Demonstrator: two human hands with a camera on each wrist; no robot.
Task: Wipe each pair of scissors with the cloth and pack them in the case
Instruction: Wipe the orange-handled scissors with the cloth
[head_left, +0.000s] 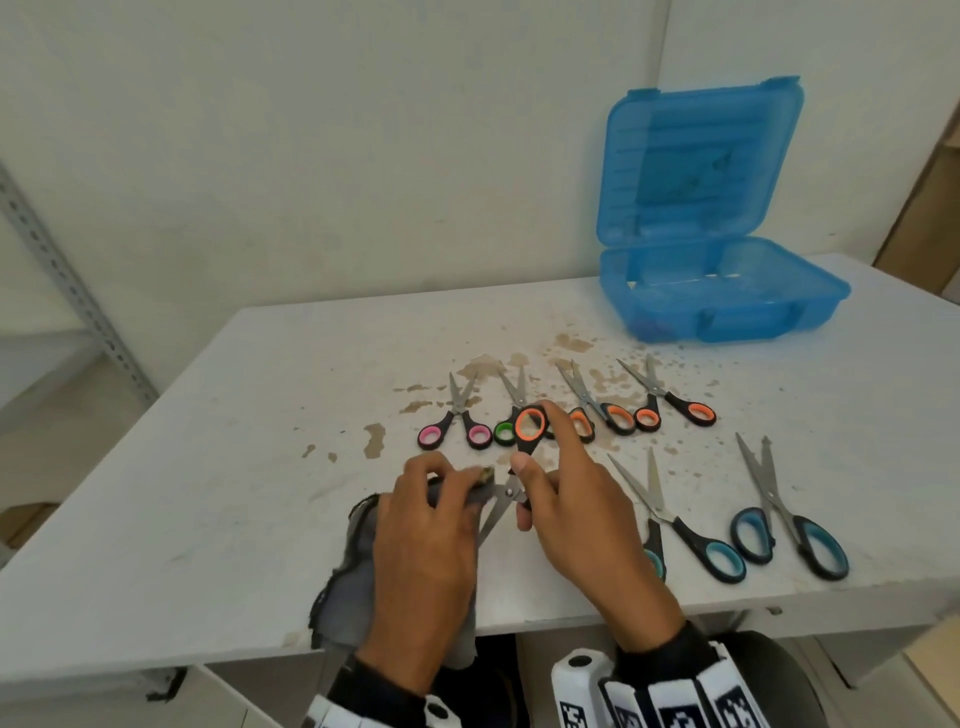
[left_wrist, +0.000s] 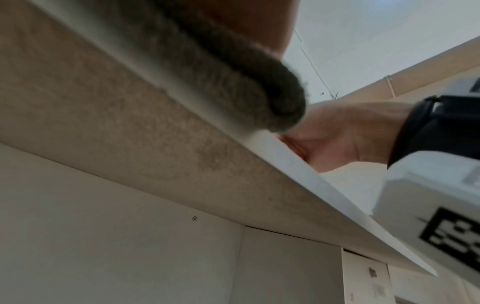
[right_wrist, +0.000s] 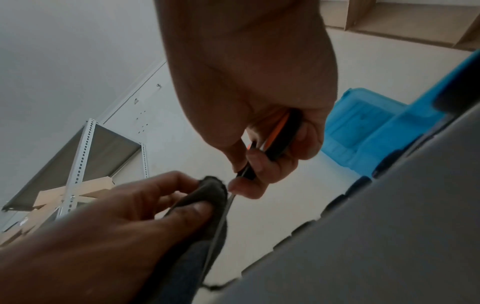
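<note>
We hold one pair of orange-handled scissors (head_left: 521, 457) up off the surface (head_left: 234, 415), near centre, mid-wipe. Our right hand (head_left: 576, 514) is clamped on the handles, thumb & curled fingers round the lower loop, index finger stretched out past the upper loop. Our left hand (head_left: 426, 540) pinches the grey cloth (head_left: 343, 587) round the blades; the cloth's tail drapes over the near edge. Right-wrist view confirms it: cloth folded over the steel, thumb pressing on top.

Handling, as we judge it: scissors are light, stiff, slick on the metal & sharp at edge and tip, so best held by the rubbery handles w/ the blades kept inside the cloth. Cloth is soft, limp, bunches easily.

Both wrists sit low by the near edge, palms down, hands just beside each other.

Six more pairs lie flat: pink-handled pair (head_left: 457, 423), green-handled pair (head_left: 511, 415) partly hidden behind our hand, and two orange pairs (head_left: 670, 402) in the far row; two blue-handled pairs (head_left: 789, 512) near right. The blue case (head_left: 727, 296) stands open far right, well apart; we can't tell if anything is packed yet.
</note>
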